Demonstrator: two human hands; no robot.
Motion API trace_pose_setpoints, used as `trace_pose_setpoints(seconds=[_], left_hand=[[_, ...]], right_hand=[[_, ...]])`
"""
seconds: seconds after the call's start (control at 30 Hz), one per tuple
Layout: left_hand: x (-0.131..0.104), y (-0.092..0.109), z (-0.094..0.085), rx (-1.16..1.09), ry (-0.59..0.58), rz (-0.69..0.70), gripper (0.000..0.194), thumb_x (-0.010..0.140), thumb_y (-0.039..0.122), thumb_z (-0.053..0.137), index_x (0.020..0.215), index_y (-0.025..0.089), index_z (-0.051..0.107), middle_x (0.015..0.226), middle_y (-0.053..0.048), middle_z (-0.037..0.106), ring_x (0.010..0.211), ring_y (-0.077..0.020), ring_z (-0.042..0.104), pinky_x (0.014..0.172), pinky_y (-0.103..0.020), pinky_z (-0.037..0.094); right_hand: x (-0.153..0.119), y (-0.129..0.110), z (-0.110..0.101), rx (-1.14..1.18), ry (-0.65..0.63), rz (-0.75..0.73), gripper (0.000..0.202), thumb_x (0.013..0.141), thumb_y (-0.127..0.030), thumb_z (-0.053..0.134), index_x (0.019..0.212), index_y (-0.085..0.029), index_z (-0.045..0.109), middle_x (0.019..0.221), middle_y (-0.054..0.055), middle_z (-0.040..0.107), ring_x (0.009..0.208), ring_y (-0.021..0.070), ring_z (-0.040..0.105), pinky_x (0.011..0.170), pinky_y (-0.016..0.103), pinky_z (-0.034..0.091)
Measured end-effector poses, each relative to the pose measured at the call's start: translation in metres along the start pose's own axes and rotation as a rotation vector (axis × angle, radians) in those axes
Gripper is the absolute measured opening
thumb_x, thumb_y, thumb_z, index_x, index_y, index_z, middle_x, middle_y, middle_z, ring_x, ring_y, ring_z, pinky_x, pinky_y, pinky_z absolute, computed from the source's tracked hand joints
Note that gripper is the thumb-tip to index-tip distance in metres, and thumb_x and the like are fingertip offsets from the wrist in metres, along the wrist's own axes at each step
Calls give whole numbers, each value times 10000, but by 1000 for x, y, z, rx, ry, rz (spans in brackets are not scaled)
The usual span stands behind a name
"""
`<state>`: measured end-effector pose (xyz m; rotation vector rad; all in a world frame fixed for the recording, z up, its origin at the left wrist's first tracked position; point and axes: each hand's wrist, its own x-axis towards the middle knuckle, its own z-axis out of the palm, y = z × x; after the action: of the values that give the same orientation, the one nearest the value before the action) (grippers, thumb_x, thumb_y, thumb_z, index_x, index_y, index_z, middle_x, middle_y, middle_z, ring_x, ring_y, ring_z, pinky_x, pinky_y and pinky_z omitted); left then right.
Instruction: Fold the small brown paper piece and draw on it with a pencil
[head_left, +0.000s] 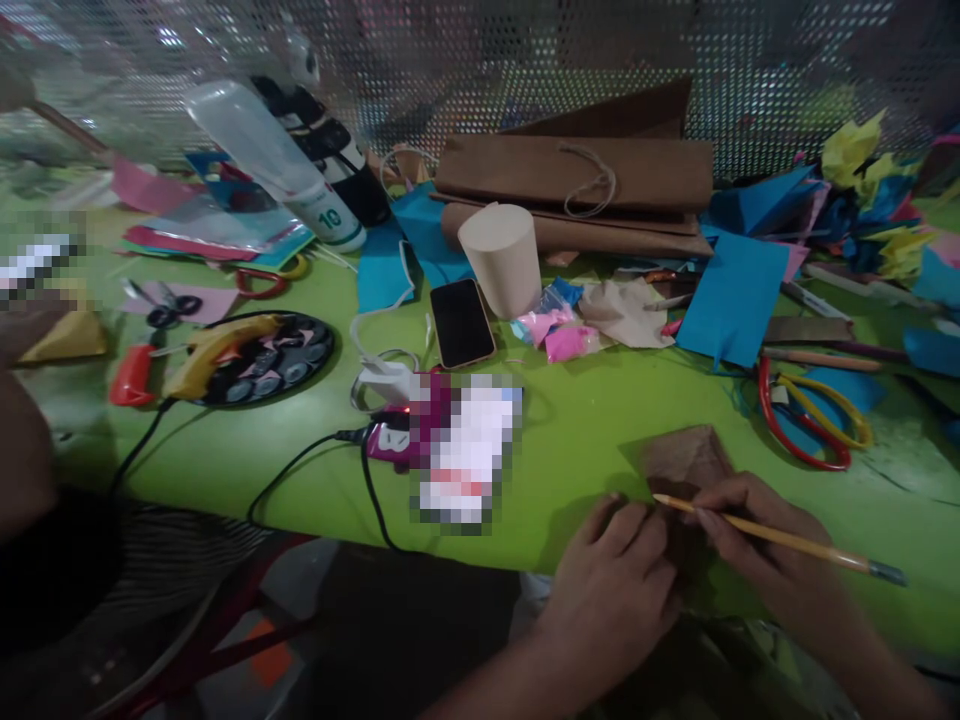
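My right hand (765, 550) grips a slim wooden pencil (795, 541) with a grey end. The pencil slants, its pale tip pointing left above a piece of brown paper (688, 453). My left hand (619, 575) is closed at the left side of this folded-looking paper, fingers curled over its edge. Both hands partly hide the paper, so its full shape cannot be made out. Red- and yellow-handled scissors (806, 420) lie on the green table (585, 440) beyond my right hand.
A blurred-out phone (472, 450) and a purple power strip (405, 440) with cables lie left of my hands. Farther back are a dark phone (463, 323), a cream roll (501, 258), brown paper (577, 168) and blue paper (735, 298). Another person's arm (26, 460) is at left.
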<state>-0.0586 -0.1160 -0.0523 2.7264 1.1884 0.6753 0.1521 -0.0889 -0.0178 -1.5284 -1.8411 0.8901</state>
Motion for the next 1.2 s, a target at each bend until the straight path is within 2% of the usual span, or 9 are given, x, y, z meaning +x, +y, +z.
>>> trace_pose_setpoints(seconds=[0.1, 0.3, 0.5, 0.63, 0.87, 0.93, 1.03, 1.2], left_hand=[[1, 0, -1, -10, -30, -15, 247, 1025, 408, 603, 1128, 235, 746, 1310, -47, 708, 1252, -231, 591, 1193, -436, 433], [3, 0, -2, -41, 14, -26, 225, 1028, 391, 592, 1047, 228, 747, 1262, -39, 721, 1221, -220, 592, 1185, -418, 433], [2, 0, -2, -33, -11, -22, 244, 1031, 383, 585, 1144, 230, 738, 1313, -37, 710, 1242, -221, 585, 1194, -420, 417], [4, 0, -2, -37, 27, -32, 238, 1024, 379, 609, 1156, 220, 726, 1259, -10, 735, 1203, -207, 598, 1170, -409, 425], [7, 2, -3, -26, 72, -69, 442, 1056, 441, 578, 1417, 191, 633, 1328, -1, 742, 1178, -203, 606, 1115, -388, 438], [7, 2, -3, -25, 71, -70, 454, 1065, 454, 562, 1432, 193, 625, 1341, -2, 741, 1180, -205, 606, 1113, -382, 432], [7, 2, -3, -30, 80, -66, 438, 1068, 437, 559, 1420, 186, 634, 1339, 0, 743, 1180, -206, 605, 1119, -385, 420], [8, 3, -4, -24, 81, -65, 418, 1069, 421, 555, 1399, 183, 647, 1325, -7, 751, 1169, -213, 607, 1098, -391, 426]], right_hand=[[0, 1, 1, 18, 11, -11, 185, 1016, -397, 625, 911, -260, 691, 755, -1, 698, 643, 164, 648, 571, 253, 533], [1, 0, 0, 41, 13, 11, 195, 1017, -392, 620, 893, -257, 688, 741, -5, 677, 622, 157, 622, 554, 252, 508], [0, 3, -1, 51, 34, 36, 173, 1013, -374, 623, 902, -258, 686, 738, -11, 670, 628, 156, 624, 573, 257, 506], [-3, 5, -2, 19, 63, 35, 183, 1011, -403, 626, 906, -261, 676, 745, -2, 679, 620, 163, 621, 559, 270, 493], [-11, 16, -14, -46, 223, 145, 216, 1012, -457, 609, 927, -269, 672, 737, 17, 687, 624, 196, 623, 549, 311, 477], [-11, 24, -19, -61, 262, 128, 216, 995, -461, 631, 910, -268, 680, 747, 25, 709, 626, 197, 641, 550, 308, 495], [-10, 31, -24, -31, 255, 92, 205, 975, -449, 659, 887, -267, 694, 734, 25, 729, 601, 190, 656, 529, 292, 516], [-10, 30, -26, 32, 240, 89, 187, 984, -425, 654, 883, -273, 691, 731, 18, 733, 594, 184, 660, 504, 277, 509]])
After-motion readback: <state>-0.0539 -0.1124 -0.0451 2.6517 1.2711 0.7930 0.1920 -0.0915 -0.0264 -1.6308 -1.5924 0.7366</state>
